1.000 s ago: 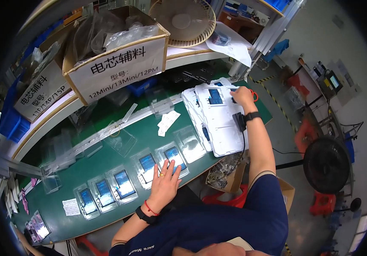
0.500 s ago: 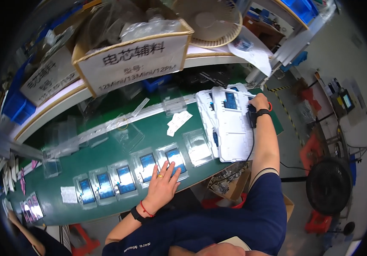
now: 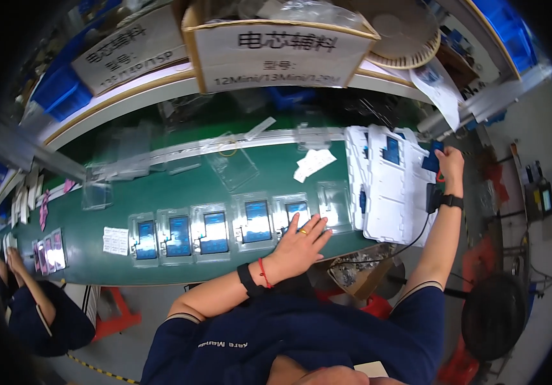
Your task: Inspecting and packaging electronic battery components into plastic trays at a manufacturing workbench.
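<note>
Between the bent fingers of my right hand (image 3: 450,165) is a flat blue phone battery (image 3: 431,158), held just right of a stack of white plastic trays (image 3: 396,199). Another blue battery (image 3: 391,151) lies in the top tray. My left hand (image 3: 298,247) has its fingers spread, partly covering a battery (image 3: 297,210) in a clear plastic tray. Its fingertips reach toward a clear tray with no battery (image 3: 335,202) beside it. Leftward runs a row of similar clear trays, each with a blue battery (image 3: 255,221) inside.
White label sheets (image 3: 314,164) lie behind the row, another label sheet (image 3: 115,240) at its left end. Above the bench, a shelf holds a cardboard box (image 3: 282,54). A black cable (image 3: 411,242) hangs near my right arm. A co-worker (image 3: 48,314) is at far left.
My right hand has come away from the tray stack's right edge and now shows a battery in it. My left hand has shifted slightly right along the row. The view has turned.
</note>
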### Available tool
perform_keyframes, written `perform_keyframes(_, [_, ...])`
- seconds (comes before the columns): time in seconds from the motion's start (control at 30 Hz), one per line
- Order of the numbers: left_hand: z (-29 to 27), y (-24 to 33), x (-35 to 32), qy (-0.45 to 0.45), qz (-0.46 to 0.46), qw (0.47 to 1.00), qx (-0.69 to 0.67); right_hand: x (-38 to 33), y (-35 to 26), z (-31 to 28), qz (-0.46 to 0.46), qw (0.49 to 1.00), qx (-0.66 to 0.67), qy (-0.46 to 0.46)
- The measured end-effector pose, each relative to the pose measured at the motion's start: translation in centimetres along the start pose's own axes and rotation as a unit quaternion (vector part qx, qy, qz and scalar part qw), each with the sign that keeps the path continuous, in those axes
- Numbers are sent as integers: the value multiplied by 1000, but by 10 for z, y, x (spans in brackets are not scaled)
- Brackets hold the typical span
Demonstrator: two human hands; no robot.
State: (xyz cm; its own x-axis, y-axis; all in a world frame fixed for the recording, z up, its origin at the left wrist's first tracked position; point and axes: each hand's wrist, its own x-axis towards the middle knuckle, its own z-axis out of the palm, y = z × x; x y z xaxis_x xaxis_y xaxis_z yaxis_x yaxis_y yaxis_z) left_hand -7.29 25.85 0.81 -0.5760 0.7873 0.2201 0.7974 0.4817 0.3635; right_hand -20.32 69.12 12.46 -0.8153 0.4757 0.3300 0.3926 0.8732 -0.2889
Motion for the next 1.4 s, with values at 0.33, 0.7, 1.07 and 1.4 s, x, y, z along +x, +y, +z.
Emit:
perform_keyframes(0.33, [-15, -13, -27, -8, -17, 1000, 6, -197, -140, 50, -11, 860, 374, -346])
perform_keyframes(0.7, [-14, -16, -53, 34, -25, 999, 15, -216, -219, 57, -239, 932, 211, -175])
perform_keyframes(1.07, [-13, -16, -52, 50, -10, 999, 15, -188, -358, 142, -309, 932, 52, -180])
perform_keyframes(1.4, [-16, -21, -58, 35, -28, 999, 6, -164, -317, 108, -323, 946, -21, -8])
